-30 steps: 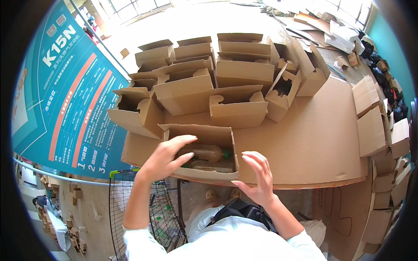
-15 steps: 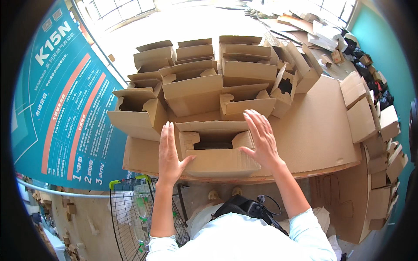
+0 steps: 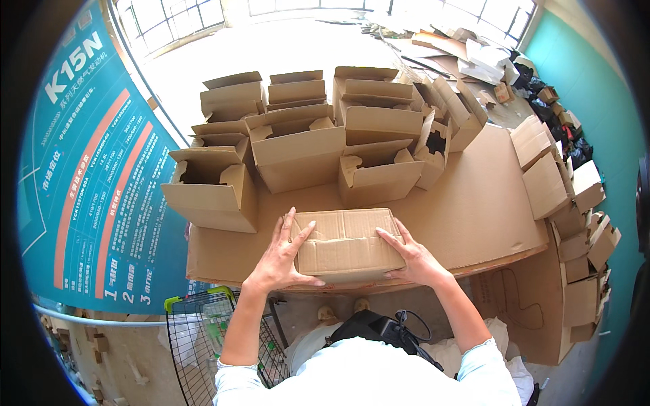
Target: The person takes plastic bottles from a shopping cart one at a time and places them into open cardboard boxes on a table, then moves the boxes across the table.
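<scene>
Evenly brown cardboard box point(image 3: 349, 254), oblong, closed on top, lightly creased

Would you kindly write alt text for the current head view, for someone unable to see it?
A left hand and a right hand clasp opposite ends of a closed cardboard box at the front of a brown table. Open boxes stand behind it; a teal banner and a wire cart are at left.

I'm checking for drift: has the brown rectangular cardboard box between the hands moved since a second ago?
Yes, the box has shifted right, farther from the left end of the brown cardboard tabletop.
</scene>
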`<state>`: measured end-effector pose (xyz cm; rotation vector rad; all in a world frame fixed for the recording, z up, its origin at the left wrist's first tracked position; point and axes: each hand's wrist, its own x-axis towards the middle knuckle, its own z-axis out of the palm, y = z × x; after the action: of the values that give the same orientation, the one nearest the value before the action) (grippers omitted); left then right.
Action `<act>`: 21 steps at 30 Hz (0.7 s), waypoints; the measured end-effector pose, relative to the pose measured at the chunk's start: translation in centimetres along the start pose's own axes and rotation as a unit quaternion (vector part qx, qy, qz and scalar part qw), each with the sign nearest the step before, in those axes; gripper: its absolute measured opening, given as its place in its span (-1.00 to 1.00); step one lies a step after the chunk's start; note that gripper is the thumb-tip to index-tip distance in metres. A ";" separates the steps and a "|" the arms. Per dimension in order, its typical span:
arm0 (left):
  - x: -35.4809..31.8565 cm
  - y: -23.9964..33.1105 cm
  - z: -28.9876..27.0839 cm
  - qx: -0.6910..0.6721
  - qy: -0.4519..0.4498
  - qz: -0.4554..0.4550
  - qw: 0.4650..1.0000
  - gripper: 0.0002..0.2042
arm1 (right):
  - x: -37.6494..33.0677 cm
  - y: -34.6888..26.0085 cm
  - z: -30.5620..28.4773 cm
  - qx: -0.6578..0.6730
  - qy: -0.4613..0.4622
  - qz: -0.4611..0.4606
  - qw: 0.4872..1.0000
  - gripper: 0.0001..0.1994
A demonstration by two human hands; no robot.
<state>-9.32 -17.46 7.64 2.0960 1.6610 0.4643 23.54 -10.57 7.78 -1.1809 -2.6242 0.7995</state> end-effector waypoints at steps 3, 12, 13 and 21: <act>0.0 -0.9 -0.4 -0.028 -0.025 0.015 0.999 0.26 | 0.8 -0.4 0.0 0.036 -0.040 0.028 0.998 0.10; -2.3 -3.3 -2.7 -0.026 0.006 0.003 1.000 0.20 | 5.0 -2.1 1.1 -0.005 -0.045 -0.043 0.998 0.11; -2.5 -3.6 -3.5 -0.027 0.009 -0.010 1.000 0.20 | 6.6 -2.4 1.6 -0.008 -0.045 -0.050 0.998 0.11; 0.7 -7.3 -1.6 0.123 0.104 -0.053 0.986 0.06 | 16.9 -1.1 3.8 -0.228 0.050 -0.085 0.969 -0.08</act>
<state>-16.00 -15.13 5.19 2.1769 2.0312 0.4773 10.05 -0.40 3.89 -1.0302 -2.8557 0.0996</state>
